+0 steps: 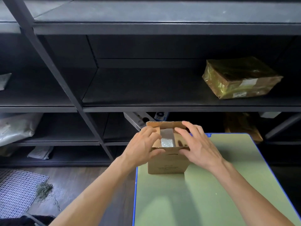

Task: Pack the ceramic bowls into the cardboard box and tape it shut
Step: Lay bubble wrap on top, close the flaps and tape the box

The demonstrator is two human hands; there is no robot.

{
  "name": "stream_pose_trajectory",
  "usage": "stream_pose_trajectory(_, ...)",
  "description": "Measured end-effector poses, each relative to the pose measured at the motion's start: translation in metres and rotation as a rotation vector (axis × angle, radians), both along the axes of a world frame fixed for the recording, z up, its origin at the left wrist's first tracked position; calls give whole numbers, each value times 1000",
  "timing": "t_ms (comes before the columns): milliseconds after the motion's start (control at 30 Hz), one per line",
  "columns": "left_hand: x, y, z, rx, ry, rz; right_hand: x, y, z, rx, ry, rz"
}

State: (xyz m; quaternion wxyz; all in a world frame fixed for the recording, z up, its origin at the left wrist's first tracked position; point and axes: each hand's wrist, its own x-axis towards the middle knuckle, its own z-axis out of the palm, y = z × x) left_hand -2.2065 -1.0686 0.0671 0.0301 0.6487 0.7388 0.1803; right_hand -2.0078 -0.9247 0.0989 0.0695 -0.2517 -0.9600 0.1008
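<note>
Here, a small brown corrugated cardboard box [167,165] stands upright at the far left corner of the matte green, blue-edged worktop [211,193]. The left hand [143,144] presses nearly straight fingers [151,131] on the left flap. The right hand [198,144] lays spread fingers [189,126] over the right flap. Shiny, crinkled clear wrapping [167,141] shows inside. Faint print on the box front is unreadable.

Dim overall: the shelving [146,88] beyond the left grip [143,144] and right grip [198,144] sinks near black. Soft light from above brightens the green tabletop [236,160] nearer than the grips, where the forearms throw blurred shadows. Glare flecks the wrapped parcel [241,77] up-right of the right grip. Straight rails bow toward the edges.
</note>
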Motion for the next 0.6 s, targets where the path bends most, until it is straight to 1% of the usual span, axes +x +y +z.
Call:
stream_pose_trajectory(100, -3, 9, 4, -51, 55, 11, -12, 8, 7, 11, -108, -1)
stream_pose_trajectory(167, -3, 12, 9, -76, 29, 35, -15, 13, 5, -8, -149, 4)
stream_pose_trajectory(233, 1, 14, 9, -85, 32, 23, -17, 16, 1, -13, -147, 9)
stream_pose_trajectory(300, 6, 16, 2, -80, 94, -17, -18, 19, -1, -1, -100, 19)
stream_pose_trajectory(367, 11, 17, -5, -72, 112, 6, -20, 20, -5, 10, -70, 46)
stream_pose_trajectory(433, 14, 21, -8, -58, 89, 52, -21, 21, -13, 11, -100, 73)
stream_pose_trajectory(533, 16, 25, -16, -57, 19, 57, -15, 20, -28, -21, -138, 85)
stream_pose_trajectory(600, 15, 23, -29, -88, 70, 22, -10, 16, -39, -36, -137, 80)
